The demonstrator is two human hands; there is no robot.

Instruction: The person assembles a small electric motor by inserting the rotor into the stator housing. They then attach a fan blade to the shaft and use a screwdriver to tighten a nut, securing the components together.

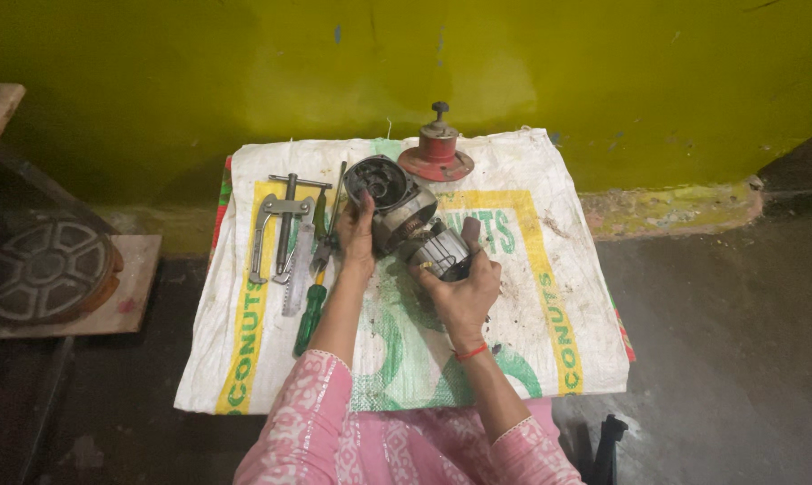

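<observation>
While left hand [356, 235] grips motor [408, 220] housing and right hand [460, 286] clenches its stator end: likely heavy, rigid, greasy-slick, so best gripped round casing, off windings.

1. Woven sack [549, 296], white with yellow and green print, spread flat.
2. Red round part [436, 151], far edge.
3. Metal puller [280, 223], left.
4. Green-handled screwdriver [311, 316], nearer.
5. Round ribbed casting [47, 269], far left.

White woven sack [531, 296], yellow/green print, spread flat over table; no screens.
</observation>
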